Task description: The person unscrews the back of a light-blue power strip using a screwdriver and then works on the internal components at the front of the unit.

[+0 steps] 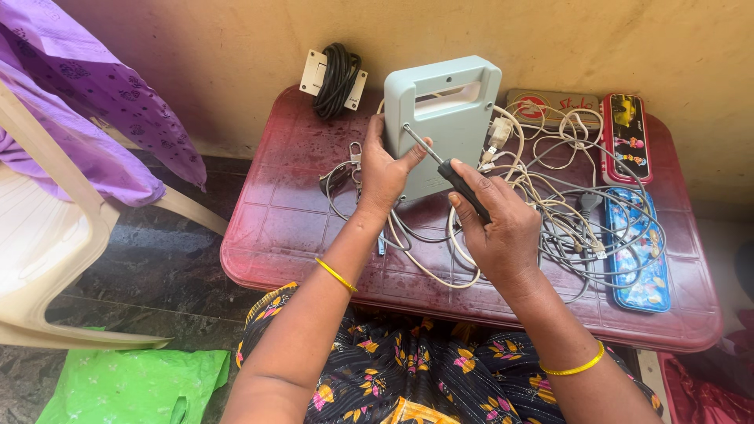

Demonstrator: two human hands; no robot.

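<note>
Maroon plastic surface [298, 228]: left hand [385, 169] closed on grey handled casing [448, 118] at 12 o'clock, steadying it upright; right hand [499, 228] fisted around screwdriver [440, 161], tip on casing's upper-left corner; tangled cables [561, 204] at 3 o'clock.

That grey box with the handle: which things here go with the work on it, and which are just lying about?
In use:
grey box, steadied by the left hand
screwdriver, held in the right hand, tip at the box

Lying about:
tangle of white cables
black cable coil
two pencil cases
green bag
plastic chair
</note>
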